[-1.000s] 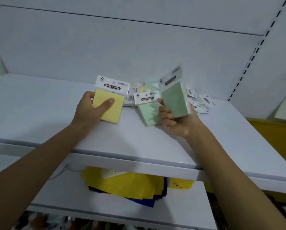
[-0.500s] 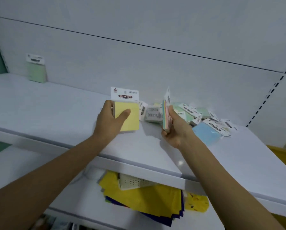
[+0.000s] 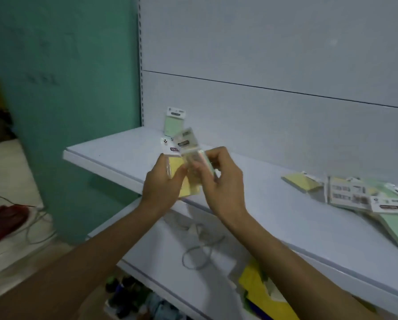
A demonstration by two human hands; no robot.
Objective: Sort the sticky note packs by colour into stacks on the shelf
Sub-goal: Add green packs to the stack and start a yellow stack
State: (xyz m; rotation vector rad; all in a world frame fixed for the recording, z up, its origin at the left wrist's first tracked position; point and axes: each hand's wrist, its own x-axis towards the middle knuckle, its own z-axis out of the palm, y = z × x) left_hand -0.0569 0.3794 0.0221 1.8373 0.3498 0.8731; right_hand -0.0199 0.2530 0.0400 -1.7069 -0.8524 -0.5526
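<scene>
My left hand (image 3: 162, 188) grips a yellow sticky note pack (image 3: 188, 189) with a white header card, held above the front edge of the white shelf (image 3: 115, 150). My right hand (image 3: 223, 183) is closed on blurred packs (image 3: 197, 155) seen edge-on, pressed close beside the yellow one. A green pack (image 3: 173, 123) stands upright against the back panel, just behind my hands. Farther right on the shelf lies a loose heap of packs (image 3: 355, 195), with a yellow pack (image 3: 300, 184) at its left end and green ones on the right.
A lower white shelf (image 3: 170, 262) carries a coiled grey cable (image 3: 200, 252) and yellow paper sheets (image 3: 260, 287). A teal wall (image 3: 66, 77) stands left of the shelving, with a floor, wires and a red object (image 3: 4, 219) beyond.
The view has swung left, so the heap now sits far right. Both hands moved left along the shelf with their packs and came together near the standing green pack.
</scene>
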